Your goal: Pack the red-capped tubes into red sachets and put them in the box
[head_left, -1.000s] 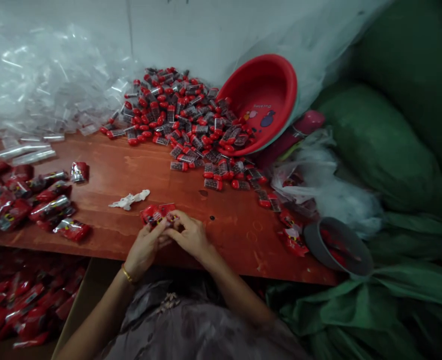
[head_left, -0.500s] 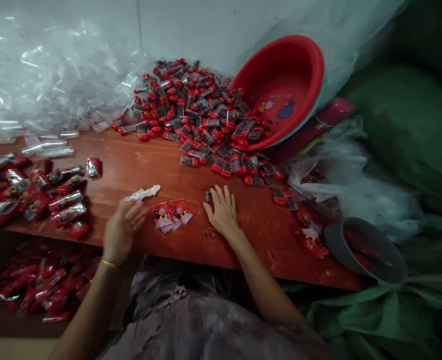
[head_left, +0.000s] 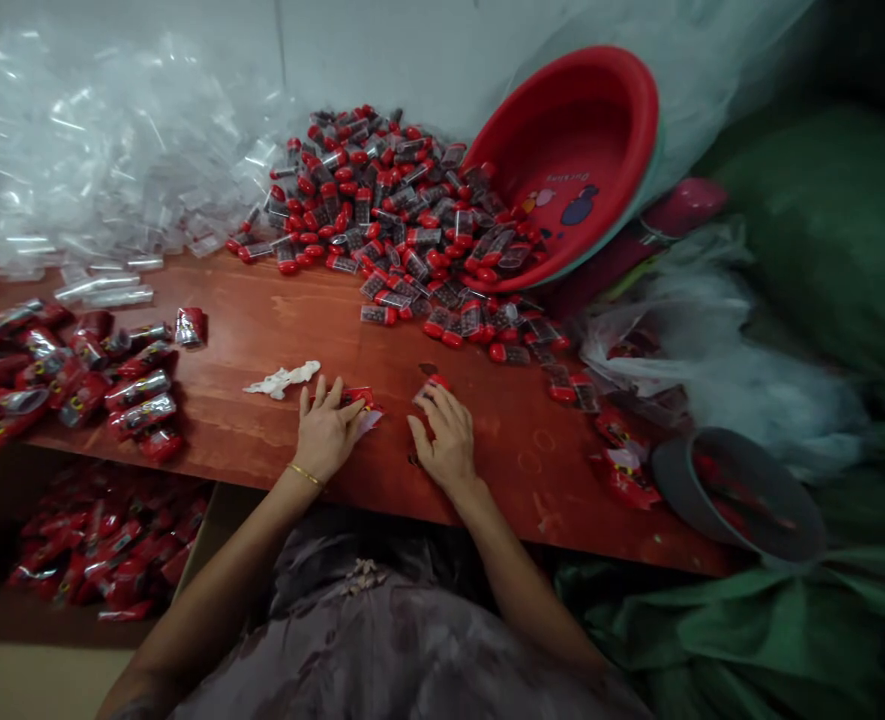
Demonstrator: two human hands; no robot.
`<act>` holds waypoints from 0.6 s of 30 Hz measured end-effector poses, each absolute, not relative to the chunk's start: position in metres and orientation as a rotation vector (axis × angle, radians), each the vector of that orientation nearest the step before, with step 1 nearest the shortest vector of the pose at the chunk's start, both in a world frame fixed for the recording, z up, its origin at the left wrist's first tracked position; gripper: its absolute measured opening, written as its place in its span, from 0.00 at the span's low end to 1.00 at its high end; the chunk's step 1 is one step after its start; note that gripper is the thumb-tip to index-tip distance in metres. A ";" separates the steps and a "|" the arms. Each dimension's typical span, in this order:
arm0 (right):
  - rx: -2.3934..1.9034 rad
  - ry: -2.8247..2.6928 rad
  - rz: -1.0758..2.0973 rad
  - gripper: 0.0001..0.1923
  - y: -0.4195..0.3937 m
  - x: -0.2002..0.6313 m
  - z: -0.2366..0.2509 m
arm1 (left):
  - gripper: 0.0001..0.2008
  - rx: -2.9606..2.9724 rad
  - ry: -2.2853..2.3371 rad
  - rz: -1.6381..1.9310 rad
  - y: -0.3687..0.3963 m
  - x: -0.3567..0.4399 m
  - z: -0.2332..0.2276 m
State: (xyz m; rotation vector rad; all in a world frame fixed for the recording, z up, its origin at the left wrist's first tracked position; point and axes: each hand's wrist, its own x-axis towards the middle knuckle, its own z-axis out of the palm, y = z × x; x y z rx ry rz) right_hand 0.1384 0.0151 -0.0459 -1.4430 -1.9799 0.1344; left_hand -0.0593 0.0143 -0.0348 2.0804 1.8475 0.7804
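Now: left hand (head_left: 329, 435) over packets (head_left: 362, 395), right hand (head_left: 444, 440) at a capsule (head_left: 433, 384)

Twelve o'clock lies straight ahead of the person, measured from the gap between the hands. The left hand is palm down, its fingers spread over the flat red packets on the table (head_left: 292, 310), covering most of them; a gold bracelet (head_left: 305, 474) circles its wrist. At three o'clock from it, the right hand has bent fingers over the capsule, with the thumb apart; the red end shows beyond the fingers, and I cannot tell whether the hand grips it. Something small and dark lies by that thumb, perhaps a ring, too blurred to name.

A crumpled white scrap (head_left: 283, 380) lies between ten and eleven from the left hand. At twelve, a pile (head_left: 389, 210) of red-ended clear capsules spreads into the mouth of a tilted red basin (head_left: 562, 130) at one. A heap of clear tubes (head_left: 97, 150) fills half past ten. Shiny wrapped packs (head_left: 74, 375) cluster at nine, and more fill a box (head_left: 206, 530) below the table at eight. Loose packets (head_left: 626, 465) sit at three, touching or just beside a grey bowl (head_left: 671, 465) with red things inside; a clear bag (head_left: 704, 360) slumps behind them.
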 end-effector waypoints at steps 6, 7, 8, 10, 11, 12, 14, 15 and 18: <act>-1.297 -1.627 0.818 0.17 0.013 0.100 -0.023 | 0.15 2.045 1.782 0.942 0.001 -0.054 -0.007; -1.257 -1.565 0.925 0.15 0.015 0.095 -0.021 | 0.17 1.983 1.755 1.003 0.000 -0.053 -0.003; -1.219 -1.518 0.996 0.14 0.016 0.091 -0.020 | 0.20 1.878 1.724 1.078 -0.002 -0.052 0.000; -1.196 -1.468 1.019 0.15 0.017 0.089 -0.019 | 0.27 1.541 1.642 1.241 -0.005 -0.049 0.004; -1.212 -1.461 0.990 0.15 0.016 0.089 -0.019 | 0.28 1.343 1.570 1.294 -0.006 -0.047 0.004; -1.236 -1.462 0.948 0.15 0.015 0.090 -0.019 | 0.26 1.158 1.481 1.310 -0.007 -0.044 0.005; -1.285 -1.490 0.855 0.15 0.011 0.092 -0.020 | 0.21 0.864 1.302 1.272 -0.009 -0.038 0.006; -1.309 -1.512 0.806 0.15 0.009 0.092 -0.021 | 0.19 0.752 1.234 1.246 -0.009 -0.034 0.006; -1.362 -1.591 0.674 0.16 0.004 0.090 -0.024 | 0.19 0.468 1.171 1.231 -0.010 -0.026 0.007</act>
